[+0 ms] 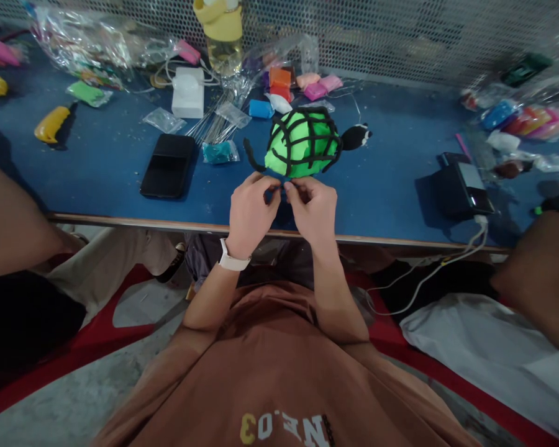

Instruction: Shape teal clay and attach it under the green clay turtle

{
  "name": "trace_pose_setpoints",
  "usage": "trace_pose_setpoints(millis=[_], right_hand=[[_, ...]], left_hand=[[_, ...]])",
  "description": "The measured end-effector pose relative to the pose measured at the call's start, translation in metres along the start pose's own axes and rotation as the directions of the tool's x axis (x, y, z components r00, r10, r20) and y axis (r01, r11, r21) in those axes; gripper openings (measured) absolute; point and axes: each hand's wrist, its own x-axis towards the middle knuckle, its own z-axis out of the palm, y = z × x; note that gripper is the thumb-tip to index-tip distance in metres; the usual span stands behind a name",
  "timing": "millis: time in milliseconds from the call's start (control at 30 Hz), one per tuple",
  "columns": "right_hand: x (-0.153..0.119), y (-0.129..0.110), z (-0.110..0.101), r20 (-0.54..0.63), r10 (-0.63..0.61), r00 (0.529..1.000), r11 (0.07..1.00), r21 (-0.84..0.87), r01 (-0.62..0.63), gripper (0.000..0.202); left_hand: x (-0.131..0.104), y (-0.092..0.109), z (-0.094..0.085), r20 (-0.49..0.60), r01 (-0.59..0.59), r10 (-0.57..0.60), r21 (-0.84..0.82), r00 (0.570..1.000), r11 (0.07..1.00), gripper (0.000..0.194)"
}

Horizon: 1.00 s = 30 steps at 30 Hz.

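A turtle figure with a bright green shell (302, 143) crossed by black strips lies on the blue table, its black-and-white head (356, 136) pointing right and a black tail strip (254, 155) curving at the left. Just in front of the shell's near edge, my left hand (252, 208) has thumb and forefinger pinched together. My right hand (314, 208) mirrors it close by, also in a pinch. Something small and dark may sit between the fingertips, but it is too small to make out. A white band (233, 261) circles my left wrist.
A black phone (168, 166) lies left of my hands, near thin metal wires (213, 121) and a teal clay packet (220, 152). Behind stand a yellow-lidded bottle (224, 37) and a white box (188, 93). A dark device (466, 186) with a cable lies right. Other people sit both sides.
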Motion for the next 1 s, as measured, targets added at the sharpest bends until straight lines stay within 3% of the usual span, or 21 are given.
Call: trace_pose_setpoints(millis=[333,800,1000], right_hand=[[-0.0036,-0.0058,-0.0030,-0.002,-0.024,1.000,1.000,-0.011,0.024,0.017],[-0.0052,-0.0046,0.0001,-0.051,-0.033,0.998,0.999,0.006,0.033,0.016],[-0.0076,-0.0058,-0.0025,-0.045,-0.025,0.999,1.000,-0.009,0.025,0.017]], left_hand=[[0.0069,-0.0004,0.0023,0.099,-0.023,0.018,0.054,0.995,0.998,0.021],[0.0022,0.0022,0.0001,0.012,-0.008,0.008,0.033,1.000,0.999,0.024],[0.0022,0.0050,-0.0006,0.014,0.009,-0.009,0.029,1.000,1.000,0.010]])
